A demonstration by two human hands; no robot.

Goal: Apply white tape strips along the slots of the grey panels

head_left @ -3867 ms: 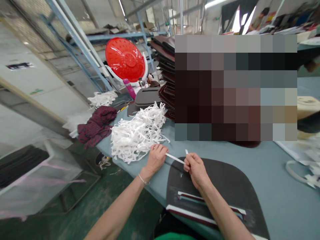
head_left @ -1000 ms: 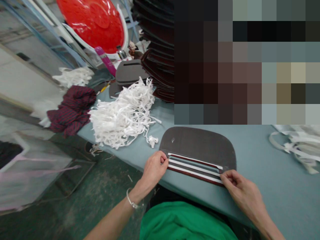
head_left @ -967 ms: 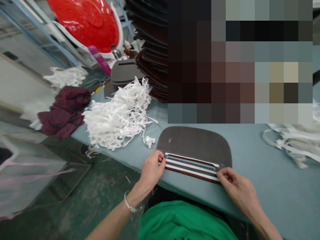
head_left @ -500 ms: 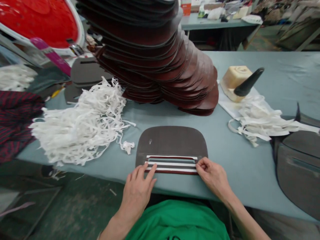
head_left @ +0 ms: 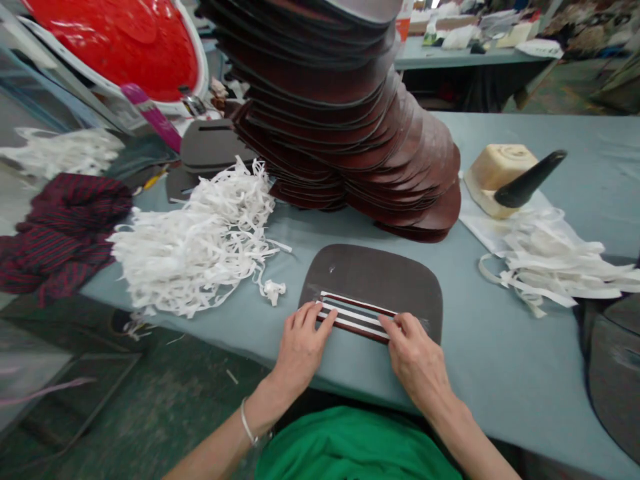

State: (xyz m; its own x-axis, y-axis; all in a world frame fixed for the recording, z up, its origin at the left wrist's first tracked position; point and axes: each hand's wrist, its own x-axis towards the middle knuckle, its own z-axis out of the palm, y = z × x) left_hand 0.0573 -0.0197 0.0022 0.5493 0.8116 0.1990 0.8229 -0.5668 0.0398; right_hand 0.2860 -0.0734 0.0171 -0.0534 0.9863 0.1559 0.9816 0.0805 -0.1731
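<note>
A dark grey rounded panel (head_left: 375,270) lies in front of me, its slot edged in dark red. Narrow white strips (head_left: 357,319) run along both sides of the slot. My left hand (head_left: 303,337) rests at the slot's left end, fingers stretched out and tips on the strips. At the other end is my right hand (head_left: 415,350), thumb pressing on a strip and the other fingers bent over the panel. Both hands touch the work from above, holding nothing up. The right fingertips are partly hidden.
A tall leaning stack of dark red-brown panels (head_left: 400,153) stands behind the work. White strips lie in a heap (head_left: 185,253) at left and a bundle (head_left: 555,250) at right. A cream block-shaped container (head_left: 500,173) with a black handle sits near the right bundle.
The panel has turned slightly, its right end closer to me. My right hand has moved from a pinch at the strip's right end onto the strip, nearer my left hand. The view has shifted left.
</note>
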